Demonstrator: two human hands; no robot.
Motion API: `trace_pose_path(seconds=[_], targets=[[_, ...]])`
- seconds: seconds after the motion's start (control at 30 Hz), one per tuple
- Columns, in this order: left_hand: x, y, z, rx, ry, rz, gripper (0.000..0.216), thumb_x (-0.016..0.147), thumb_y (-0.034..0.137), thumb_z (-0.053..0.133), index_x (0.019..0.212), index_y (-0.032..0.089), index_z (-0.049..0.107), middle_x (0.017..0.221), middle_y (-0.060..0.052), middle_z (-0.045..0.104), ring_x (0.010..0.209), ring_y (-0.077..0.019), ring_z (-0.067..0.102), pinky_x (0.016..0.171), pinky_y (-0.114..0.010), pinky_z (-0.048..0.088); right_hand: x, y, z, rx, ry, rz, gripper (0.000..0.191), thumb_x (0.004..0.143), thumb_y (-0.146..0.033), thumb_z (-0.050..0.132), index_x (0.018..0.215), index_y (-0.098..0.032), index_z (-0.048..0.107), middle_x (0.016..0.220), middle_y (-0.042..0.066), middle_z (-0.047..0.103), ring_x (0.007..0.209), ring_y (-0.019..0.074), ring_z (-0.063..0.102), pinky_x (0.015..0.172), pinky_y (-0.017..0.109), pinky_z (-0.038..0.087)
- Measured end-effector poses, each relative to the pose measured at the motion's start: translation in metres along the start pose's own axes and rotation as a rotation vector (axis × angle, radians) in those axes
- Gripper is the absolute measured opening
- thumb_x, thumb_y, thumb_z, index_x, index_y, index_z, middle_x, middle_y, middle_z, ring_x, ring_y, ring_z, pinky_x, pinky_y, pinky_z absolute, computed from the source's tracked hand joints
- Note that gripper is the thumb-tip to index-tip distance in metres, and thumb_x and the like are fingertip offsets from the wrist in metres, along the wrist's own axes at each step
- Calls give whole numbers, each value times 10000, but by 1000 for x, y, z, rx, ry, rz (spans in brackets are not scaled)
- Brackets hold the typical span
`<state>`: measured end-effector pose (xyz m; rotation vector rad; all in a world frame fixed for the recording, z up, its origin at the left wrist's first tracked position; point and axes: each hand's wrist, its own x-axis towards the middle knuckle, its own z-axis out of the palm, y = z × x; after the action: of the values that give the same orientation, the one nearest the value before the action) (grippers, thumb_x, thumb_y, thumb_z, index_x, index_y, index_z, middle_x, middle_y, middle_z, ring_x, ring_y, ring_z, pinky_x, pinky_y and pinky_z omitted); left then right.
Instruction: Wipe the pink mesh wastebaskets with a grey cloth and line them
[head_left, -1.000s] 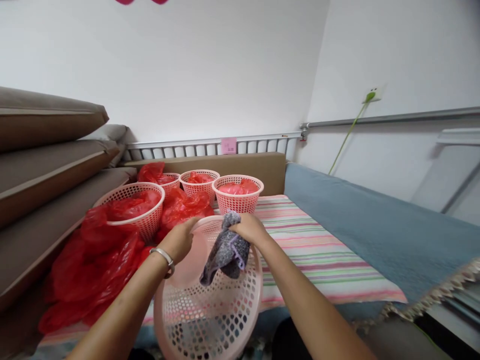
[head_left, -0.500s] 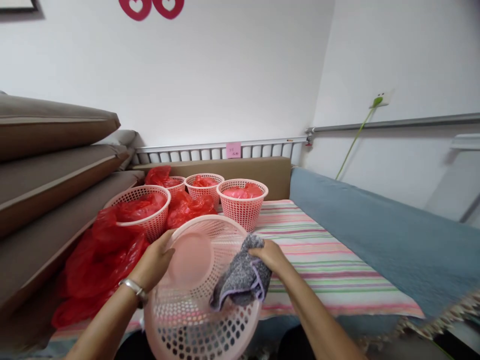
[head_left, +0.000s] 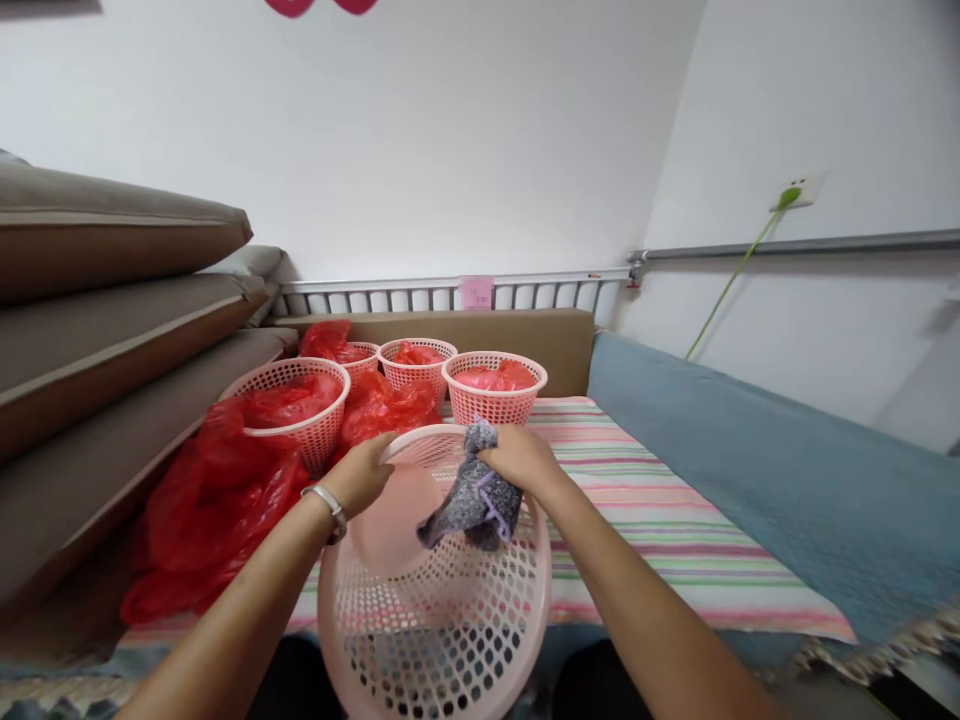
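Basket in hands (head_left: 397,515) front centre: left hand (head_left: 361,475) at far-left rim, right hand (head_left: 521,460) with cloth (head_left: 480,500) at far-right rim. Behind it, four other baskets (head_left: 495,404), plastic in each: three in a row before the backrest (head_left: 562,345), one nearer, left. Loose bags (head_left: 217,510) left, beside cushion stack (head_left: 97,330). Radiator (head_left: 442,299) behind backrest. Sheet (head_left: 637,500) right, then armrest (head_left: 712,420).

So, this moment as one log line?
left hand: gripping front pink basket | right hand: holding gray cloth | behind: baskets holding red plastic
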<state>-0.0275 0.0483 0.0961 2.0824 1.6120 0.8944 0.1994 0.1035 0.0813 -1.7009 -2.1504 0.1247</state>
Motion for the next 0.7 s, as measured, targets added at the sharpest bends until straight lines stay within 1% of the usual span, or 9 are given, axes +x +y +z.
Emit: trace_pose_path(seconds=[0.07,0.13,0.27,0.37,0.43,0.53,0.63,0.7], targets=[[0,-3,1,-22,9,-9,388,657,101,462,1017,137,605,993,-80,678,924,-219,608,847,-316,438,0,20,9,133,-13,26,222,662,-310,556,814,-195,670,850,55,688,789,210,608,618,249,374],[-3,-8,1,-44,21,-30,373,660,110,449,1000,131,601,951,-76,680,868,-212,619,795,-309,456,-8,40,22,260,-35,82,202,655,-304,564,782,-188,669,830,43,692,783,202,612,629,242,386],[-14,-19,-1,-77,57,-76,326,675,141,438,959,128,598,850,-58,673,776,-198,621,717,-299,468,-43,67,56,444,-65,198,248,686,-311,530,829,-154,660,861,65,698,813,209,630,683,251,434],[-19,-23,0,-95,77,-91,327,678,146,444,967,128,598,837,-60,674,765,-197,622,703,-297,468,-68,76,77,597,-54,247,293,697,-358,522,867,-155,649,904,74,696,874,237,627,747,283,452],[-19,-22,2,-103,85,-90,353,678,133,445,996,123,597,852,-66,678,777,-194,625,712,-292,469,-76,80,86,683,-56,247,329,702,-392,514,889,-155,644,935,79,692,899,249,624,770,302,458],[-18,-18,5,-105,102,-76,402,672,101,435,1040,125,594,886,-68,684,810,-188,625,749,-285,462,-75,82,90,743,-58,273,362,677,-403,529,897,-141,644,955,99,686,910,265,623,782,321,463],[-16,-16,6,-95,116,-78,420,659,87,430,1041,130,597,857,-59,691,796,-187,626,756,-285,460,-67,83,90,751,-50,318,364,637,-410,559,863,-142,659,913,106,695,883,282,630,767,340,469],[-17,-16,5,-87,120,-87,406,660,103,437,1033,131,597,864,-59,690,812,-194,626,766,-286,458,-63,84,92,819,-34,323,368,618,-410,578,860,-147,666,887,99,700,865,283,634,761,345,473]])
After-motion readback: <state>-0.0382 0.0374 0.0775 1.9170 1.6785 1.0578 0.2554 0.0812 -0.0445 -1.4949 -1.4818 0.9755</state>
